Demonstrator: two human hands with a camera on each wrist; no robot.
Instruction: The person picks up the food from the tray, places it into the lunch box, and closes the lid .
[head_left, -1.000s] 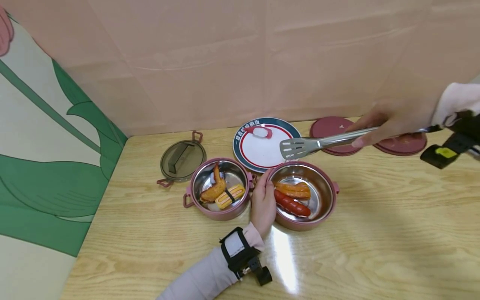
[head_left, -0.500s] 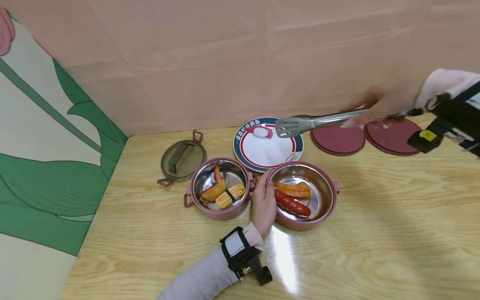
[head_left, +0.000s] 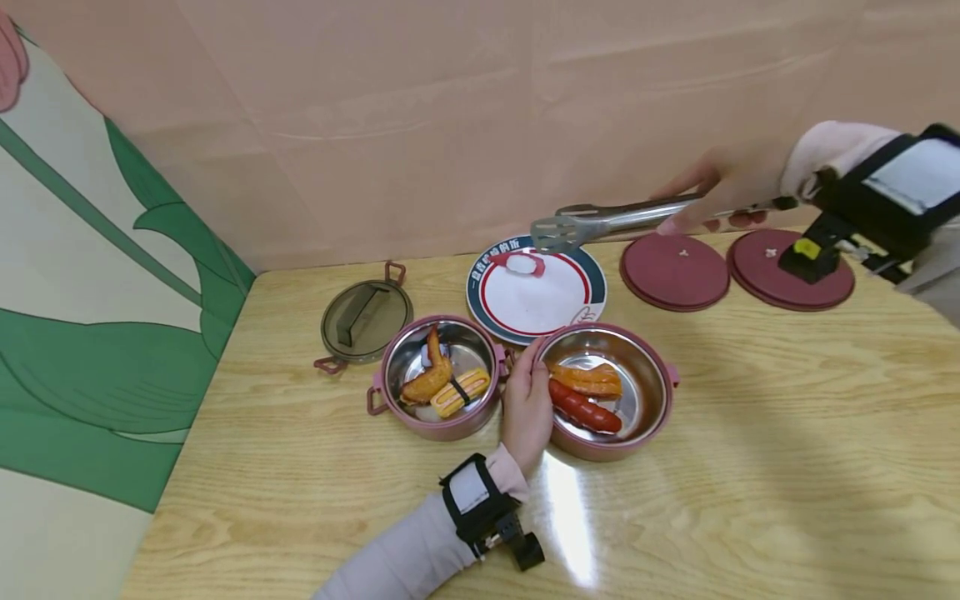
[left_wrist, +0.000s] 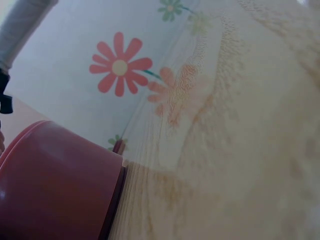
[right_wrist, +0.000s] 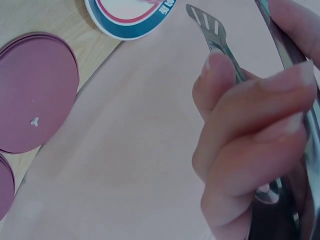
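Observation:
My left hand (head_left: 527,408) holds the left side of the right pink pot (head_left: 670,408), which has a steel inside. A red sausage (head_left: 585,407) and orange strips (head_left: 588,381) lie in that pot. In the left wrist view, the pink wall of a pot (left_wrist: 60,175) fills the lower left; the hand is hardly visible there. My right hand (head_left: 731,190) grips metal tongs (head_left: 637,218), their slotted ends spread apart above the plate (head_left: 517,310). On the plate lies a small red-and-white food piece (head_left: 521,264). The right wrist view shows fingers (right_wrist: 250,125) curled round the tongs.
A second pink pot (head_left: 450,429) stands at left with a chicken wing (head_left: 429,383) and a banded yellow roll (head_left: 460,393). Behind it lies a dark see-through lid (head_left: 367,321). Two maroon lids (head_left: 675,271) lie at back right, before a pink-draped wall (head_left: 390,125).
My right hand has moved up and left with the tongs, whose ends now hover over the plate's back right, nearer the red-and-white piece. My left hand and the pots have stayed still.

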